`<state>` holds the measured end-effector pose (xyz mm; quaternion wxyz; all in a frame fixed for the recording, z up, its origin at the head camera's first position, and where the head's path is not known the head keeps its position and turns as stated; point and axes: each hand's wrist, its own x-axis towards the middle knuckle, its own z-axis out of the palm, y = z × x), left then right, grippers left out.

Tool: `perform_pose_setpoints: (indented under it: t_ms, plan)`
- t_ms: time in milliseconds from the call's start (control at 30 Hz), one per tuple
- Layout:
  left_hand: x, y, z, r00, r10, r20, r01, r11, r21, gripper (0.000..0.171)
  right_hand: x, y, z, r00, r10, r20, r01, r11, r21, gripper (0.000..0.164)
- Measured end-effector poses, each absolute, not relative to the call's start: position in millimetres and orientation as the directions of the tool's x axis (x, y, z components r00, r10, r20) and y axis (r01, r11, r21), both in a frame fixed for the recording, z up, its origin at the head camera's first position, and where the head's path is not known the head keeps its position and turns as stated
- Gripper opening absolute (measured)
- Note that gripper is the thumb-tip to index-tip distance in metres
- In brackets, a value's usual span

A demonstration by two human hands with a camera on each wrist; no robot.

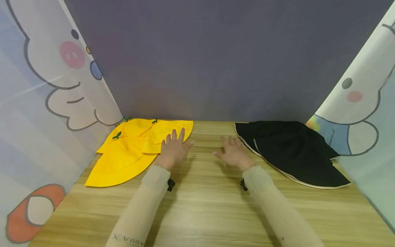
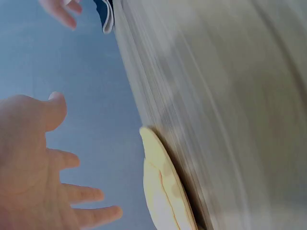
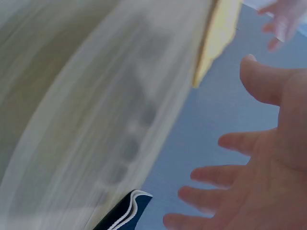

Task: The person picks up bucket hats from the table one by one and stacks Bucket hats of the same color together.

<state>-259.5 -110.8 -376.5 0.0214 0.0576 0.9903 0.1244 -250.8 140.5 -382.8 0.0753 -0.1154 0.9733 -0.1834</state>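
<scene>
Nearest the head camera are two pale sleeves (image 1: 132,212), reaching forward over the table (image 1: 210,209). At their ends the left hand (image 1: 172,151) and the right hand (image 1: 233,153) face down, fingers spread, neither holding anything. Three yellow hats (image 1: 118,168) overlap one another on the left hand's outer side — its fingers cross in front of the rightmost one. At least two black hats (image 1: 290,147) with pale edges lie on the right hand's outer side, its outer fingertips just beside their inner edge. The front black brim slants outward and back toward the person; the front yellow brim mirrors it. Each hand is nearer the pile on its own side.

In the left wrist view, the left hand's thumb and fingers stand wide, with nothing in them; a yellow hat lies beyond the fingertips, apart from them.

In the right wrist view, the right hand is likewise spread and holds nothing — a black hat's folded edge shows near its outer fingertips, the yellow far across.
</scene>
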Motion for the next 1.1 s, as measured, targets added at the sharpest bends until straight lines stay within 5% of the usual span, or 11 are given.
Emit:
perform_pose_setpoints:
  t_ms: [700,1100]
  plan:
    - [-295.4,-197.2,-380.6,-0.969,-0.181,-0.17,-0.22,0.943,0.249,0.084,-269.3,125.1,-380.6,-0.917,-0.369,-0.154,-0.28,0.867,-0.412,0.075]
    - [-298.4,-216.2,-388.9,-0.965,-0.204,-0.166,-0.248,0.919,0.308,0.076,-275.7,114.4,-378.7,-0.906,-0.386,-0.174,-0.287,0.862,-0.419,0.074]
